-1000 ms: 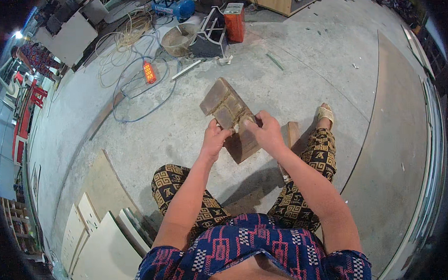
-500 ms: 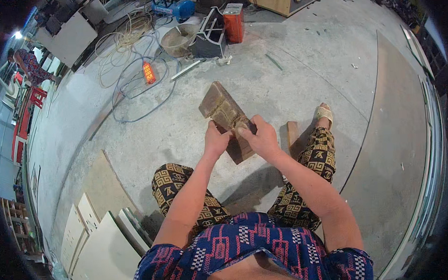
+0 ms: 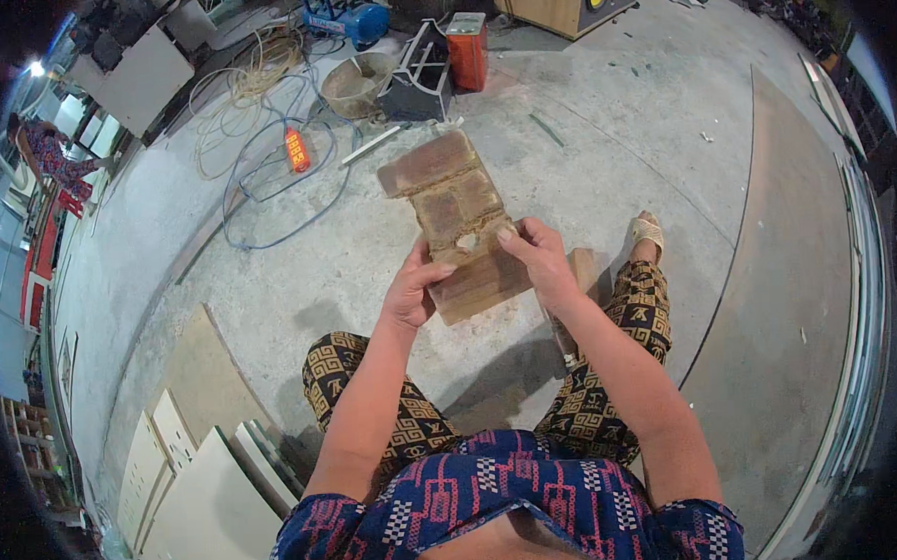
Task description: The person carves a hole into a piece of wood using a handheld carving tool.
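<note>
Between my knees, above the floor, I hold up a brown wooden block-like piece (image 3: 455, 202) with two wider ends and a narrower middle. Rough yellowish residue lines its joints, and a pale chip-like spot (image 3: 466, 242) shows near its lower joint. My left hand (image 3: 415, 285) grips the lower left edge, thumb lying on the face. On the opposite edge, my right hand (image 3: 541, 259) is closed with its thumb pressed by the lower joint. The fingers behind the wood are hidden. A wooden block (image 3: 585, 268) lies on the floor beside my right foot.
Ahead stand a grey tool carrier (image 3: 420, 78), an orange-red can (image 3: 468, 54), a round basin (image 3: 357, 85) and a blue compressor (image 3: 359, 24). Hoses surround an orange power strip (image 3: 297, 150). Pale panels (image 3: 208, 506) lean at left; a large sheet (image 3: 780, 296) lies right. Another person (image 3: 55, 162) sits far left.
The wooden piece has turned from a slanted, tilted pose to show its broad face more fully. Both hands keep hold of it, spread slightly farther apart. The far-left person has shifted posture.
</note>
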`<state>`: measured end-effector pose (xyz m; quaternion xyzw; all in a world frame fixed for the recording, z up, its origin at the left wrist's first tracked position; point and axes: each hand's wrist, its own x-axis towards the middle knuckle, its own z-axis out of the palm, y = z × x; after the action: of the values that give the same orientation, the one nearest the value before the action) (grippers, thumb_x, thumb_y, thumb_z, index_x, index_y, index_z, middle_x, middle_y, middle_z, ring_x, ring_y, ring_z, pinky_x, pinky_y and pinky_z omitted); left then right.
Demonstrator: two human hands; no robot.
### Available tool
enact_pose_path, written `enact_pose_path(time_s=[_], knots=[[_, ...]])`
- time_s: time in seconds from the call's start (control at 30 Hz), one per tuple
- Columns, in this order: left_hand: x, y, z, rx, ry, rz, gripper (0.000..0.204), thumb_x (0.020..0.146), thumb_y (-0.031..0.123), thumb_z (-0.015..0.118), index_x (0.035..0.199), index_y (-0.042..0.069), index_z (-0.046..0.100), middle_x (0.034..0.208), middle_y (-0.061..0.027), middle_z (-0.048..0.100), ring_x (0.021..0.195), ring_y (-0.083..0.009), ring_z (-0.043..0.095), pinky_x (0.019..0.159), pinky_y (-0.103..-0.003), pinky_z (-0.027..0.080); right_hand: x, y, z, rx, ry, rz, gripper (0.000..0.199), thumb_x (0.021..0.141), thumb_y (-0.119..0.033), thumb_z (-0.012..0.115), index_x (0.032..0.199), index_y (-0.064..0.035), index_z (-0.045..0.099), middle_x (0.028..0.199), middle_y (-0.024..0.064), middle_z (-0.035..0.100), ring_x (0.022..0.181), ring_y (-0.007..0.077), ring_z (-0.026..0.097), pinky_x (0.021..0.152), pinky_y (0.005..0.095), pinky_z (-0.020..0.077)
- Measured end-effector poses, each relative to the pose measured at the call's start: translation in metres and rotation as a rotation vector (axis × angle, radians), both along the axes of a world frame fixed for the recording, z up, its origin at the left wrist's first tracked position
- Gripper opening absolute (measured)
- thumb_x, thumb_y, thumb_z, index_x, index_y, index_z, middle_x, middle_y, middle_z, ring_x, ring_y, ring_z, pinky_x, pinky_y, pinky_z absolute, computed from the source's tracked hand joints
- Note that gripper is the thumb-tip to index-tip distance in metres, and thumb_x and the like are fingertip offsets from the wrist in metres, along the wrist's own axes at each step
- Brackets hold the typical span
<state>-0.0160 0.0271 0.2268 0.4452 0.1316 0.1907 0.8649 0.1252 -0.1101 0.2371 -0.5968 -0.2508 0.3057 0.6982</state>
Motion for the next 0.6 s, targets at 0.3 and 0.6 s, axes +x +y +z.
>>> enact_pose_path(time_s=[0.3,0.6], knots=[[-0.004,0.001,-0.026,-0.242,0.058,0.046,0.029,0.09,0.017,0.052,0.112,-0.001,0.055,0.11,-0.0117,0.06,0.1,-0.0236,0.06,0.087,-0.038,0.05,-0.011,0.001,0.013,-0.272,-0.644,-0.131,0.023,0.079,-0.016,0.066,0.097,-0.0038,0.059,0.1,0.0127,0.057,0.088,0.0242,0.054,0.075,0.0328,0.0429],[0.013,-0.016,-0.018,-0.104,0.085,0.199,0.027,0.09,0.021,0.056,0.105,-0.002,0.057,0.097,-0.0068,0.063,0.085,-0.015,0.061,0.075,-0.03,0.05,-0.034,0.008,0.003,-0.231,-1.112,-0.097,0.025,0.072,-0.016,0.066,0.096,-0.0065,0.061,0.131,0.0146,0.039,0.12,0.0356,0.035,0.095,0.0491,0.0274]])
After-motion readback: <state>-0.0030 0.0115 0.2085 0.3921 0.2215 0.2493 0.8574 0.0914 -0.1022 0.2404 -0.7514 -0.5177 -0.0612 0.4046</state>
